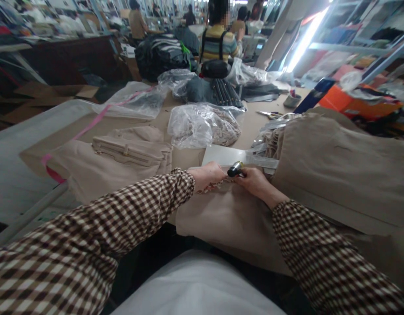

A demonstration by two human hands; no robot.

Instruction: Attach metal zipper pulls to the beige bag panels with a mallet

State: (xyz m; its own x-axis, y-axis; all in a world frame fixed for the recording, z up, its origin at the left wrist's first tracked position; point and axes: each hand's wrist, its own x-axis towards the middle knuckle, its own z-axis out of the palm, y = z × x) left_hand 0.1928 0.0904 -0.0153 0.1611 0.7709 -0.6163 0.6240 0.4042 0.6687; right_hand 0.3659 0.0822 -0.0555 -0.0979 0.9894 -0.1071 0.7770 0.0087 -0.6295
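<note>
Beige cloth (221, 214) lies in front of me and hangs over the table's near edge. My left hand (211, 174) is closed on its far edge, by a ruffled strip of beige and reddish bits (211, 188). My right hand (255, 181) is closed just to the right, its fingertips low by the same edge. A small mallet (235, 169) with a black and yellow head shows at those fingertips; its handle is hidden, apparently within my right hand. Beyond both hands lies a white board (223, 155), partly under clear plastic strips (264, 162).
At left lie beige bag pieces with a zip (123, 151). Behind are a clear plastic bag of beige parts (205, 124), pliers (270, 115) and a grey cup (292, 100). Stacked beige cloth (339, 166) rises at right. A person in a striped top (218, 43) sits beyond.
</note>
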